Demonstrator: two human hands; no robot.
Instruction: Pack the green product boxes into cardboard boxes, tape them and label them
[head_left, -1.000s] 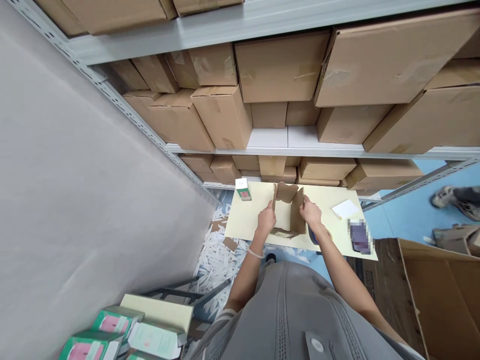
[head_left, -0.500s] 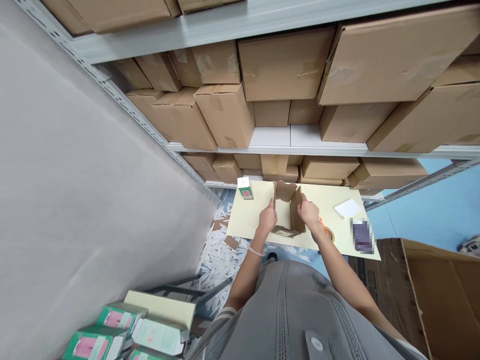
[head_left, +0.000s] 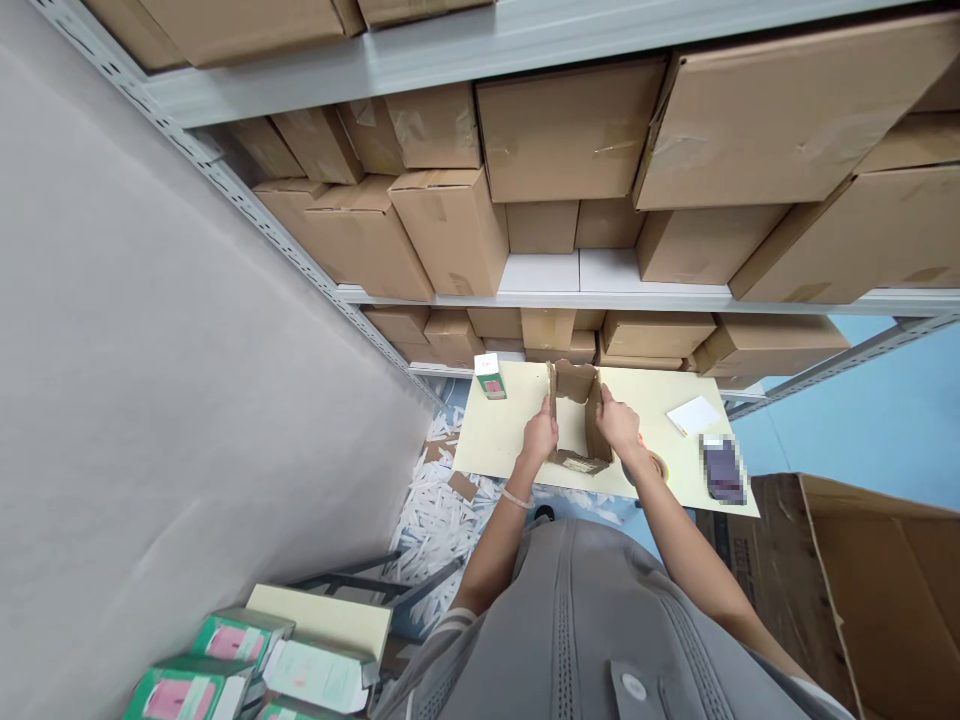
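Note:
A small brown cardboard box (head_left: 598, 440) with torn, uneven edges stands on the pale yellow table (head_left: 495, 440); the table's surface shows through its middle. My left hand (head_left: 540, 432) is closed on its left wall, index finger stretched along the outside. On the opposite wall, my right hand (head_left: 618, 422) grips the cardboard in the same way. A roll of tape (head_left: 660, 466) lies beneath my right wrist, partly hidden by it, beside something orange. Left of the cardboard box, a small green and white carton (head_left: 490, 377) stands upright.
White paper (head_left: 693, 416) and a blurred dark phone-like object (head_left: 724, 470) lie on the table's right. Shelves of cardboard boxes (head_left: 574, 130) rise behind. A large open carton (head_left: 795, 580) stands at right. Green cartons (head_left: 225, 640) sit lower left; paper strips (head_left: 442, 530) cover the floor.
The cardboard box's walls stand slightly further apart at the front, and both hands have shifted very little. Their grip looks the same.

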